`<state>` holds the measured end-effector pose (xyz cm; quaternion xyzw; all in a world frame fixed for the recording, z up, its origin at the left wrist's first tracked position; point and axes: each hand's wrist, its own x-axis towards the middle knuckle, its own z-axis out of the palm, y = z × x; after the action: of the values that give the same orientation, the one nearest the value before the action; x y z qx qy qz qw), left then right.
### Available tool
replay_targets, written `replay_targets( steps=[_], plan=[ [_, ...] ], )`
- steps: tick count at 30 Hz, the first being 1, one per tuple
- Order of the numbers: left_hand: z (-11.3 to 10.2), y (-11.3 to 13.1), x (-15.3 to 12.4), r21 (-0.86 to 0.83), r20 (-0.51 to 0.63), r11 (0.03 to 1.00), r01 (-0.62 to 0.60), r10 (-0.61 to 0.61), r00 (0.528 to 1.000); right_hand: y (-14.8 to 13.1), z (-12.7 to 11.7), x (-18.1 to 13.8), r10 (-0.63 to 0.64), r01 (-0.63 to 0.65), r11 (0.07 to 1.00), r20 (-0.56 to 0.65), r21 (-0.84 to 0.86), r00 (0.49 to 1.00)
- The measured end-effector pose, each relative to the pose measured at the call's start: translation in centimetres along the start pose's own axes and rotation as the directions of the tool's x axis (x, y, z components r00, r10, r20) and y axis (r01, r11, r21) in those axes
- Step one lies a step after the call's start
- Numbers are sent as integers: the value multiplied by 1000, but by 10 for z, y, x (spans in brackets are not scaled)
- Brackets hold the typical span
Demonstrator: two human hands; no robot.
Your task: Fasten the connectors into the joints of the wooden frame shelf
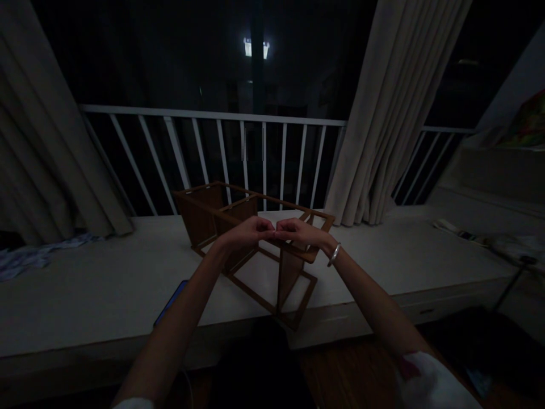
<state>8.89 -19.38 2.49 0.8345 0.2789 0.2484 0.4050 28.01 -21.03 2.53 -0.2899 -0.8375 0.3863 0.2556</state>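
A brown wooden shelf frame point(251, 289) lies on its side on the white window ledge, its panels standing upright between the long rails. Above its near upper rail, my left hand point(251, 230) is closed, with the fingertips pinched together. My right hand point(298, 230), a silver bangle on its wrist, is pinched too and meets the left at the fingertips. Whatever they pinch is too small and dark to make out. Both hands are at the rail near the frame's right end; whether they press on it is hard to tell.
A phone point(170, 301) lies on the white ledge point(106, 307) by my left forearm. White railings point(213, 115) and a dark window stand behind, between beige curtains point(383, 113). Checked cloth point(29, 255) lies at far left, a strap point(460, 233) at right.
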Motion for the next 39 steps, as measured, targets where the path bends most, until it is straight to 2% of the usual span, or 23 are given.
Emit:
replay_targets(
  steps=[8,15,22,28,39],
  plan=[
    [-1,0,0,-102,41,995,7,-3,999,1,-1,-2,12,-12,1000,-2,4,1000],
    [-7,4,2,-107,126,994,28,-14,992,3,2,0,-3,15,996,-135,87,991],
    [-6,9,2,-149,112,986,75,-59,992,6,2,1,-15,54,987,-244,151,970],
    [0,7,8,-173,-15,976,132,-137,990,10,-1,3,-25,86,977,-291,197,956],
    [-2,6,12,-215,38,963,162,-158,987,11,0,2,-42,105,970,-275,219,960]
  ],
)
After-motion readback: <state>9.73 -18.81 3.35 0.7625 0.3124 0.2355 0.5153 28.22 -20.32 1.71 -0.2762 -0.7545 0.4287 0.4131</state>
